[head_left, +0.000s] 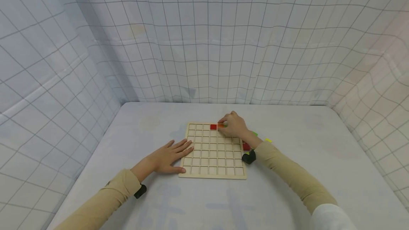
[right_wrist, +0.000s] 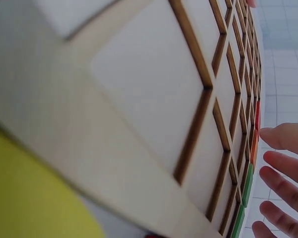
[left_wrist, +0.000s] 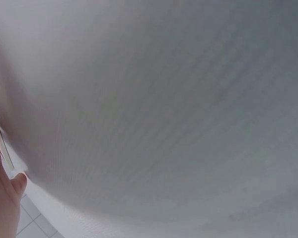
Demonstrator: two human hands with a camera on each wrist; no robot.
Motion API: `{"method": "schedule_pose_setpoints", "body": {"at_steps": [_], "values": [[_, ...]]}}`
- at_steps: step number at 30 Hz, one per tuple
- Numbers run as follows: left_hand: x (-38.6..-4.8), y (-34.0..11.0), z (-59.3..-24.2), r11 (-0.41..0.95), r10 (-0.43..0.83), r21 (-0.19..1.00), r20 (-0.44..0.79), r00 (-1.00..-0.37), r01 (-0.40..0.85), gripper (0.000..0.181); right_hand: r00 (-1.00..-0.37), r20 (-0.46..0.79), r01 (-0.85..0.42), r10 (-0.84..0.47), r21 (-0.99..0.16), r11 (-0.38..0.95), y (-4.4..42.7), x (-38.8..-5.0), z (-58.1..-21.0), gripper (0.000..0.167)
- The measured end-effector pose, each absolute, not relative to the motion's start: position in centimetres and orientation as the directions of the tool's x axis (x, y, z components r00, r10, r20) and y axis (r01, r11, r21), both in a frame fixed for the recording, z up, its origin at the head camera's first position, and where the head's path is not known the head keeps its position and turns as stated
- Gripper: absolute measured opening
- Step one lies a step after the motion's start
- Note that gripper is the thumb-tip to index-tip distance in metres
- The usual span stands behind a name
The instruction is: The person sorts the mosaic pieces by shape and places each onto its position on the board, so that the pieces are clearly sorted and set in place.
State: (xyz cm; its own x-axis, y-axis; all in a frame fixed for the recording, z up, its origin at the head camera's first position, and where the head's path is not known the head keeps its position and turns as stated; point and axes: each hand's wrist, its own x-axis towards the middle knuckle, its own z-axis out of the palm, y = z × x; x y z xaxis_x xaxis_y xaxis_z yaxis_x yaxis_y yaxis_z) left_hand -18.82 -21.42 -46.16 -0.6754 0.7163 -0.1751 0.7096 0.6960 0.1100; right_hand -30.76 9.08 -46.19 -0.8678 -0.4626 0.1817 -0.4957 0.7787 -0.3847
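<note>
Two hands (head_left: 170, 157) (head_left: 234, 125); one board (head_left: 212, 162); one orange tile (head_left: 221, 126)

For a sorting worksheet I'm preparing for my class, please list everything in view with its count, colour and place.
grid board: one, pale wood, on the tabletop
red tile: one, red, board's far row
orange tile: one, orange, directly right of the red tile
green tiles: two, green, next along that row
loose red pieces: count unclear, red, by the board's right edge
loose green pieces: count unclear, green, same side
loose yellow pieces: count unclear, yellow, same side
tabletop: one, whitish, under the board
gridded cloth: count unclear, whitish with dark lines, around the tabletop
wrist cameras: two, black, at the wrists
sleeves: two, tan, on the forearms
left hand: one, on the board's left edge
right hand: one, fingertips at the orange tile
</note>
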Motion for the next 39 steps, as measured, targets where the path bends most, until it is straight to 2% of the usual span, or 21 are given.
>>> {"method": "schedule_pose_setpoints", "body": {"at_steps": [7,15,24,31,39], "values": [[-19.0,-21.5,-46.3,0.695,0.718,0.108,-0.172,-0.675,0.711,0.082,-0.869,0.197,-0.494,-0.453,-0.382,0.781,10.0,-30.6,-46.0,0.026],[-19.0,-21.4,-46.5,0.697,0.716,0.108,-0.17,-0.678,0.709,0.082,-0.905,0.161,-0.425,-0.395,-0.398,0.813,11.6,-30.5,-46.2,0.025],[-19.0,-21.3,-46.4,0.701,0.712,0.116,-0.18,-0.679,0.704,0.082,-0.906,0.188,-0.423,-0.38,-0.418,0.804,14.2,-30.3,-46.3,0.027],[-19.0,-21.4,-46.3,0.695,0.718,0.114,-0.176,-0.674,0.71,0.081,-0.927,0.172,-0.376,-0.334,-0.449,0.811,16.0,-29.5,-45.6,0.025],[-19.0,-21.4,-46.4,0.695,0.718,0.121,-0.168,-0.675,0.709,0.081,-0.931,0.195,-0.363,-0.308,-0.426,0.829,17.7,-29.2,-45.7,0.026]]}}
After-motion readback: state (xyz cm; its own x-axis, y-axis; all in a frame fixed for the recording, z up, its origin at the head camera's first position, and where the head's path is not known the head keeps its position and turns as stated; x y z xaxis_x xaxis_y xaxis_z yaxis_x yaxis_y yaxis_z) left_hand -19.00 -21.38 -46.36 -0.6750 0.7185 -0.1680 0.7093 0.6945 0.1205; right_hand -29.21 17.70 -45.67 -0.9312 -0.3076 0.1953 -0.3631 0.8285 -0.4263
